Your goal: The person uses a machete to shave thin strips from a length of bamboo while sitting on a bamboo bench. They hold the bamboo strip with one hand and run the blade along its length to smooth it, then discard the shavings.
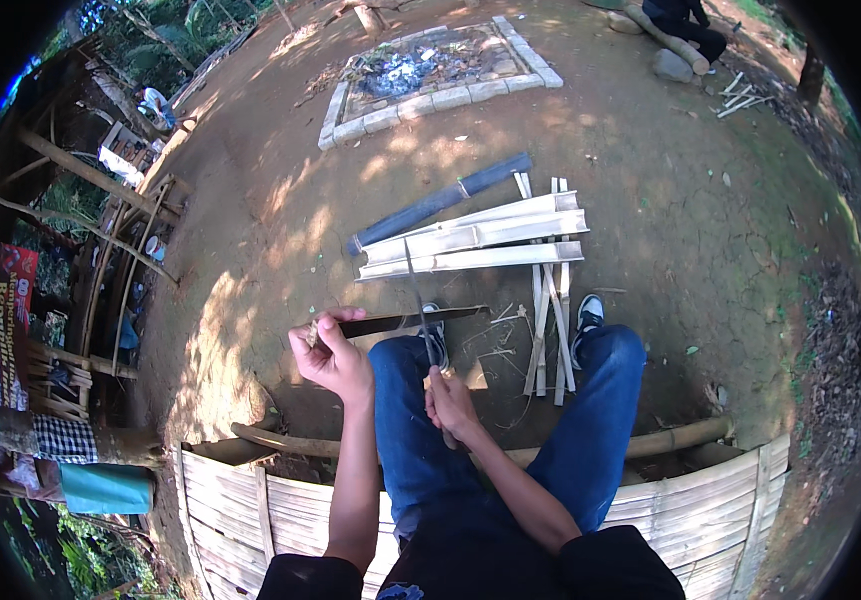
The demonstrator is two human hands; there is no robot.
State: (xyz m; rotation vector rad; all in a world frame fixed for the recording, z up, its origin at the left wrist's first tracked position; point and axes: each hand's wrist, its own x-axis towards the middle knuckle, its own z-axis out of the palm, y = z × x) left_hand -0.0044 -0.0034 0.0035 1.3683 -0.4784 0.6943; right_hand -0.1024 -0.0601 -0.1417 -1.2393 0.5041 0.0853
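1. The left hand, raised ahead of the left thigh, is closed; a long, dark, flat, blade-like piece is gripped at one end, with its free end pointed to the right.
2. The right hand, held between the thighs, is curled tightly around the lower part of a long, narrow, grey metal tool, which is pointed forward.
3. The two held things are crossed above the left shoe; whether they are touching cannot be told.
4. Both legs, clad in blue denim trousers, are spread, and dark shoes with white trim are set on the bare brown earth.
5. Several narrow, pale bamboo strips are laid on the ground beside the right shoe.
6. Beyond the hands, wide, pale, split bamboo lengths are laid side by side, partly over narrow strips; a long, dark blue-grey pole is slanted just behind them.
7. Farther off, ash is enclosed by a rectangular border of pale blocks.
8. A low platform of pale bamboo slats is seen behind the legs.
9. At the upper right, a dark-clothed person is seen beside a log.
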